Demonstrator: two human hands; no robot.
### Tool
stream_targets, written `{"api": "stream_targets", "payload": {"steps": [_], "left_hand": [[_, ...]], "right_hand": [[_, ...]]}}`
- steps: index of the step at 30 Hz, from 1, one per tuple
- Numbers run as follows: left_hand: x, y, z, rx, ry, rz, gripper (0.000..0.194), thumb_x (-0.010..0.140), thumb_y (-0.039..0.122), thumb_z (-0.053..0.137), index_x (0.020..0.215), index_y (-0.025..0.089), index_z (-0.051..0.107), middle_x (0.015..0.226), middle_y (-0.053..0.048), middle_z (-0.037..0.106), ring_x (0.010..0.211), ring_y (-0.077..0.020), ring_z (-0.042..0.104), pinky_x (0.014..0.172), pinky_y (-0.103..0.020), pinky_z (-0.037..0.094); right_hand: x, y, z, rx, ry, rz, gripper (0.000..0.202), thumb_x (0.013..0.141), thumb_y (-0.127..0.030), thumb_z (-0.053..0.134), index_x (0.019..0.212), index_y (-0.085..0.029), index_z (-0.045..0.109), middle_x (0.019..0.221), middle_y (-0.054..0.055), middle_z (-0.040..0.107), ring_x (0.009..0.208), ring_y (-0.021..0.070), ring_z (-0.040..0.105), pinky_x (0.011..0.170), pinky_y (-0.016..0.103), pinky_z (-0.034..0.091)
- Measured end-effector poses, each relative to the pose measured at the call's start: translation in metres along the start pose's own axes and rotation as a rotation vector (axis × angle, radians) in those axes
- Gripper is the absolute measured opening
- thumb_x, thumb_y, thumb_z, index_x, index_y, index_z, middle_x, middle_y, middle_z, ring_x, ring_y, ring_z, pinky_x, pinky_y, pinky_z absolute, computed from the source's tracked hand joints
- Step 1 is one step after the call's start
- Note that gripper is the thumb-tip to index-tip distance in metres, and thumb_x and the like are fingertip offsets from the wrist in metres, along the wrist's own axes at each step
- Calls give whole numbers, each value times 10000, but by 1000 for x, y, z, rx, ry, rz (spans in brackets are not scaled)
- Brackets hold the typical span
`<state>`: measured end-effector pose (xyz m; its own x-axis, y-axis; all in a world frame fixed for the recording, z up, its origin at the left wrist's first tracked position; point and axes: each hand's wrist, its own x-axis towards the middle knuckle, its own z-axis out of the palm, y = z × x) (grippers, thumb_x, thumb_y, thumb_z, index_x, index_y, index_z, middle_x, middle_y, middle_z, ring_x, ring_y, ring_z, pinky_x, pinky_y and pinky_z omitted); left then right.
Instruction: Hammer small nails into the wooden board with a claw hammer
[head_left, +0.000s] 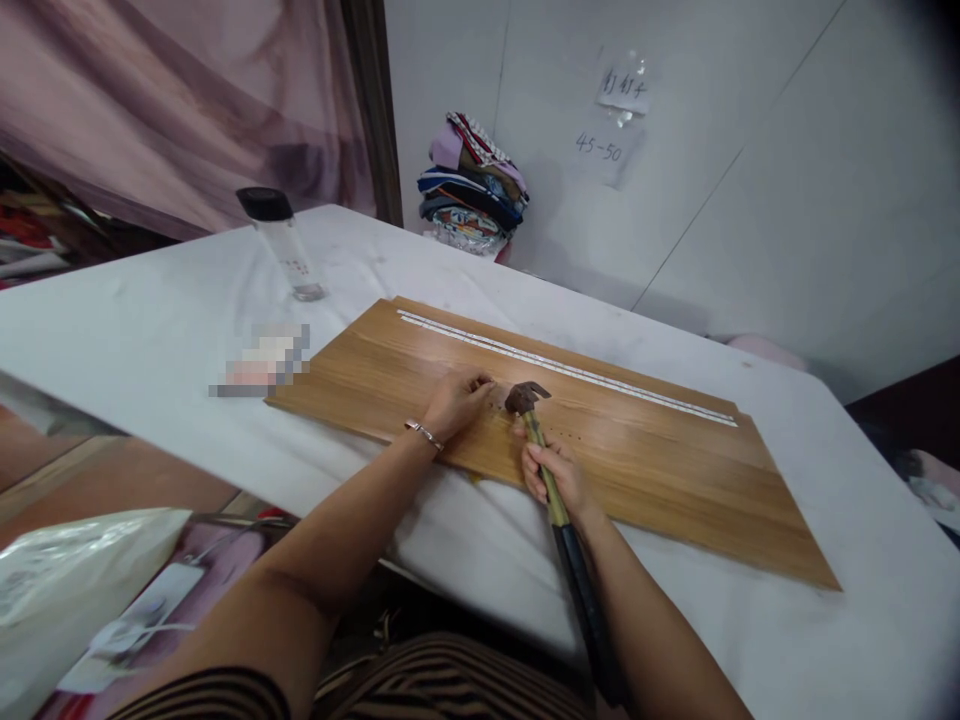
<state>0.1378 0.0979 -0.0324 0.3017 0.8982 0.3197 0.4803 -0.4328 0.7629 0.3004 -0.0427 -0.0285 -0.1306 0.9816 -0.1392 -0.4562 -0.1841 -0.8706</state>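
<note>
From the head view, taking the clock around the middle of what we see, our board point(637, 450) lies across the centre on a white-covered table point(135, 300), its long side running from ten o'clock toward four. Two white strips point(637, 393) with fine markings run along its far side.

Our left hand point(454, 405) is just off centre toward seven o'clock, over the board, with a bracelet point(424, 434) at the wrist. Its thumb and forefinger are narrow, tips drawn close; we cannot tell whether they pinch something tiny. Small dark specks show on the wood near them, and a short row of others toward four o'clock.

Our right hand point(559, 475), at five o'clock, is wrapped around the handle of a hammer point(570, 555), high up near the metal head. The head is above the board beside our left fingertips, claw pointing toward three o'clock; we cannot tell whether it touches the wood.

On the table, a bottle point(289, 245) with a black lid leans in our view at ten o'clock, and a pixelated item point(262, 360) is at nine, near the board's corner. Folded clothes point(472, 190) are stacked at twelve.
</note>
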Motion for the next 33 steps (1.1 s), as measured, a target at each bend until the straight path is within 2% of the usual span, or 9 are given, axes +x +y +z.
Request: {"api": "stream_targets", "payload": {"steps": [17, 23, 33], "left_hand": [[-2, 4, -4, -4, -2, 4, 130, 793, 273, 584, 742, 195, 676, 703, 12, 672, 640, -120, 547, 644, -242, 440], [-2, 2, -3, -7, 7, -9, 128, 803, 258, 585, 777, 199, 696, 759, 9, 703, 668, -120, 573, 679, -235, 456], [-1, 2, -1, -18, 4, -49, 207, 809, 218, 572, 920, 188, 744, 907, -27, 751, 780, -147, 641, 768, -250, 505]], "right_hand": [[0, 2, 1, 0, 29, -15, 392, 752, -362, 698, 1064, -160, 576, 541, -93, 525, 275, 40, 368, 268, 169, 279], [-1, 1, 2, -6, 11, 8, 350, 746, -362, 702, 1001, -161, 569, 534, -91, 524, 276, 43, 360, 262, 170, 281], [-1, -2, 0, -7, 11, 26, 371, 753, -361, 687, 1045, -156, 585, 569, -84, 523, 286, 38, 371, 264, 169, 285]]}}
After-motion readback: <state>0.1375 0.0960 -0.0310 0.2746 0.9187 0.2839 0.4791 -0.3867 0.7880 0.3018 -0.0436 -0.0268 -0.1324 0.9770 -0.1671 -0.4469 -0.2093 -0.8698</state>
